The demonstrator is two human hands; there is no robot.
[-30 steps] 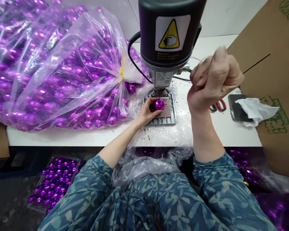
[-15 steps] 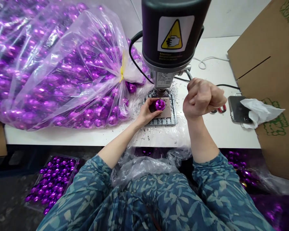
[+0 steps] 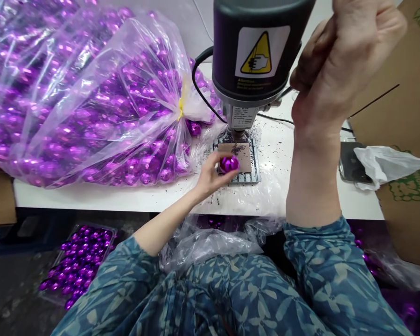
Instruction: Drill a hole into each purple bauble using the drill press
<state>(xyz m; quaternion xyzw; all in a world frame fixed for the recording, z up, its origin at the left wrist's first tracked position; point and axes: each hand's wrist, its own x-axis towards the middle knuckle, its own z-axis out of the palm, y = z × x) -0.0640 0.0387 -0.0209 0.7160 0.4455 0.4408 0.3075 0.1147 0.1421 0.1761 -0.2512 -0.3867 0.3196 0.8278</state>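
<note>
My left hand [image 3: 213,175] pinches a shiny purple ball ornament [image 3: 229,164] between thumb and fingers. The ball is over the front part of a small brown board [image 3: 244,161], which lies on the slotted metal base [image 3: 255,177] of a bench drill press [image 3: 243,88]. Its chuck [image 3: 237,134] hangs behind the ball, apart from it. High on the right, my right hand [image 3: 346,60] is closed round the press's feed lever [image 3: 286,91]; the grip itself is hidden in the fist. Dark shavings are scattered around the base.
A large clear bag [image 3: 91,102] of purple balls, tied in yellow, fills the table's left. Below stands a clear tray [image 3: 114,231] of balls. At right are a phone [image 3: 353,161], a white tissue [image 3: 392,163] and a cardboard box [image 3: 381,126]. A black cable [image 3: 198,77] loops beside the press.
My right hand has risen with the lever, up and to the right. My left hand has drawn the ball forward from under the chuck and tilted it.
</note>
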